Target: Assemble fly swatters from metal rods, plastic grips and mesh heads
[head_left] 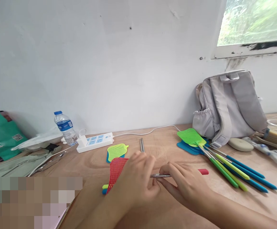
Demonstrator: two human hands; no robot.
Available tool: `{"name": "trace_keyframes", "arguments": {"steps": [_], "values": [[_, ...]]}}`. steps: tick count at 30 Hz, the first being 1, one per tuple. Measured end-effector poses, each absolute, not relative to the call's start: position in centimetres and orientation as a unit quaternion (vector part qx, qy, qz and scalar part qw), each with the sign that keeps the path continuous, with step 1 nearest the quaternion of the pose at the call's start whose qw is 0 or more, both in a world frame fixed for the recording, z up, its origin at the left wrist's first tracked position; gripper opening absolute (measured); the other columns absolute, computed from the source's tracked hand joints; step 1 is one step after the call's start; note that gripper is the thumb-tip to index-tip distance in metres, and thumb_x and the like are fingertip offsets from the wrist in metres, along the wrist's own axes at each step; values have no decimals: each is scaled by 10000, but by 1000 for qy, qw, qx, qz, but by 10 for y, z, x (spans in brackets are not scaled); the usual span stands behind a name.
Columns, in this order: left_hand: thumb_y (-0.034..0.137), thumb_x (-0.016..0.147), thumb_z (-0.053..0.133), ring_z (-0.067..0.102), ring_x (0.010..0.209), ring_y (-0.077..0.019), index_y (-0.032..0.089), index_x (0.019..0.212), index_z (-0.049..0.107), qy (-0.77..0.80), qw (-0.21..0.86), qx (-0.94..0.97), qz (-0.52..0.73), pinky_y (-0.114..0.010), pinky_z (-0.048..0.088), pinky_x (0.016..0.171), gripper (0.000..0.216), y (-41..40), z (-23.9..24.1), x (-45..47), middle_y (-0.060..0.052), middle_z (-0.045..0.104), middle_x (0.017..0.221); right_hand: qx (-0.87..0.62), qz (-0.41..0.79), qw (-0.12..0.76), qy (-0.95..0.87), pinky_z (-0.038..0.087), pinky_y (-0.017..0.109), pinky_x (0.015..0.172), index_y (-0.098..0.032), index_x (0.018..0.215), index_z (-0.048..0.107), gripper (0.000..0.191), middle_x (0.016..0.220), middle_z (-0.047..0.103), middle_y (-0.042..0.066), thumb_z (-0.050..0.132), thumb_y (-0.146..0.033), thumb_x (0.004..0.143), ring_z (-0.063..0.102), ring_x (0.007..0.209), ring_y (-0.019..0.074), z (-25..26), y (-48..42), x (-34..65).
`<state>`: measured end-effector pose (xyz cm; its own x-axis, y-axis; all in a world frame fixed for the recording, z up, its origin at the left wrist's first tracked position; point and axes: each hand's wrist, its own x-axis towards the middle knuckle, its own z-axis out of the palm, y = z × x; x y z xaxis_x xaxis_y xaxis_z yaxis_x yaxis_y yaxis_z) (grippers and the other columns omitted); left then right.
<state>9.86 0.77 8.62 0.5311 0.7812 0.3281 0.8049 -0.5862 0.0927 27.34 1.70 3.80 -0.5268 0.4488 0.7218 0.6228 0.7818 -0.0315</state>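
My left hand [142, 175] is closed around the neck end of a red mesh fly swatter head [116, 170], whose joint is hidden by the fingers. Between thumb and fingers, my right hand [185, 181] pinches a thin metal rod [161, 175] that runs into the left hand. A red handle [203, 171] sticks out beyond the right hand, in line with the rod. Just behind the hands lie a yellow-green swatter head [117, 150] on a blue one, and some loose metal rods [142, 145]. Yellow-green and blue ends [104, 189] peek out by the red mesh.
Several fly swatters [224, 162] are piled at the right, before a grey backpack [231, 105]. A beige oval case [240, 144] lies beside it. At the left stand a power strip [95, 142], a water bottle [65, 127] and a green bag [4, 136]. A white wall rises behind.
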Motion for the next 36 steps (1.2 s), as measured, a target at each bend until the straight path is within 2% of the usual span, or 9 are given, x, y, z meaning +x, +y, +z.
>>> {"name": "trace_keyframes", "arguments": {"steps": [2, 4, 7, 10, 13, 20, 27, 33, 36], "values": [[234, 710, 497, 458, 1029, -265, 205, 885, 453, -478, 86, -834, -261, -448, 336, 936, 183, 14, 94, 84, -81, 536, 1016, -330, -126, 378, -855, 331, 230, 486, -184, 787, 520, 210, 661, 612, 8, 382, -280, 913, 560, 529, 114, 42, 25, 279], [332, 732, 531, 378, 1171, -284, 220, 1039, 435, -532, 78, -763, -359, -468, 300, 990, 341, 22, 102, 67, -104, 434, 1215, -352, -144, 378, -844, 321, 233, 485, -188, 811, 540, 194, 700, 625, 15, 394, -274, 906, 558, 545, 114, 45, 32, 284], [432, 686, 606, 433, 1168, -284, 244, 1192, 349, -606, -133, -636, -459, -449, 405, 920, 597, 32, 110, 47, -114, 360, 1322, -353, -151, 390, -837, 349, 224, 531, -195, 876, 570, 154, 762, 645, 23, 426, -247, 891, 577, 622, 118, 52, 36, 290], [425, 632, 684, 578, 1011, -270, 211, 1138, 446, -552, -460, -552, -423, -396, 493, 803, 599, 32, 111, 45, -112, 554, 1166, -310, -160, 413, -841, 388, 214, 586, -198, 856, 586, 141, 784, 661, 19, 448, -208, 880, 596, 663, 110, 58, 33, 293], [369, 569, 753, 650, 792, -243, 171, 945, 576, -496, -609, -490, -378, -372, 523, 699, 461, 22, 112, 56, -55, 679, 839, -267, -176, 422, -848, 410, 210, 570, -207, 820, 596, 156, 788, 674, 18, 452, -180, 875, 597, 616, 98, 62, 27, 295], [368, 584, 759, 659, 749, -226, 202, 866, 613, -523, -558, -494, -413, -342, 540, 650, 359, 1, 119, 68, -17, 702, 788, -245, -116, 404, -874, 479, 235, 597, -220, 934, 570, 111, 800, 697, 29, 490, -187, 864, 647, 673, 140, 64, 22, 304], [390, 609, 739, 666, 767, -243, 218, 942, 590, -547, -502, -539, -397, -366, 545, 665, 404, 0, 121, 68, -19, 707, 822, -278, -60, 387, -877, 462, 227, 602, -233, 899, 574, 106, 759, 679, 22, 471, -254, 881, 637, 653, 135, 64, 24, 304], [378, 618, 734, 665, 757, -229, 188, 929, 584, -526, -537, -522, -403, -356, 541, 674, 394, 15, 121, 58, -34, 698, 813, -294, -18, 254, -921, 430, 232, 523, -221, 904, 548, 183, 796, 608, 31, 364, -222, 908, 560, 591, 121, 79, 15, 299], [431, 674, 662, 662, 738, -186, 204, 965, 543, -542, -465, -524, -464, -337, 533, 707, 387, 30, 117, 40, -43, 668, 976, -288, -76, 228, -927, 438, 255, 525, -228, 934, 572, 216, 844, 597, 51, 377, -154, 876, 557, 623, 143, 75, 23, 303]]}}
